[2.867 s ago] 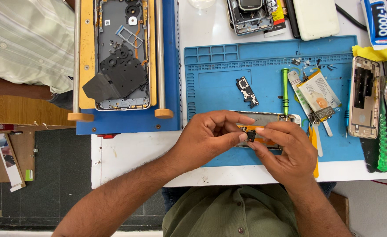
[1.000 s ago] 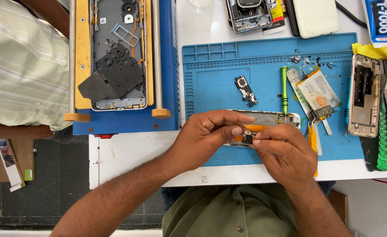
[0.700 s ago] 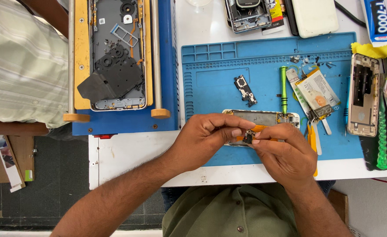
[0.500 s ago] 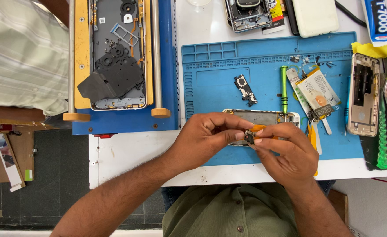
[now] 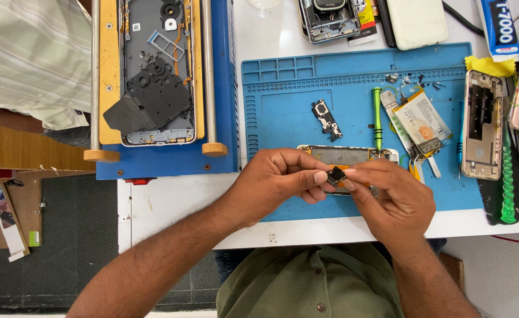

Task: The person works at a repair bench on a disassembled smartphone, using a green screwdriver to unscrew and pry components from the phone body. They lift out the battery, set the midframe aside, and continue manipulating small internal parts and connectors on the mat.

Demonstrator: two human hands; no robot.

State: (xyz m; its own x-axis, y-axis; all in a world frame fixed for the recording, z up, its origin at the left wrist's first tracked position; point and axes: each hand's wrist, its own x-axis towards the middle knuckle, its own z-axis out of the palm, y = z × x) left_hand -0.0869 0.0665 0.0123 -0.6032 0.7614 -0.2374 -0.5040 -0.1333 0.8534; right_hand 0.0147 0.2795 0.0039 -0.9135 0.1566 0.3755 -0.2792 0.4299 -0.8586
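Both hands pinched one small black component point(image 5: 336, 175): left hand point(image 5: 277, 182) and right hand point(image 5: 392, 197) closed on it above the opened phone frame point(image 5: 345, 154), near the blue mat's point(image 5: 283, 112) front edge. It sat unseated; battery point(image 5: 421, 121) and small board point(image 5: 325, 119) lay loose.

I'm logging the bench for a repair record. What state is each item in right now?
Small black component: pinched between fingertips of both hands.
Left hand: gripping the component.
Right hand: gripping the component.
Opened phone: lying flat on the blue mat, insides exposed.
Gold phone frame: back off, lying flat.
Green screwdriver: lying unused.
Small circuit board: loose on mat.
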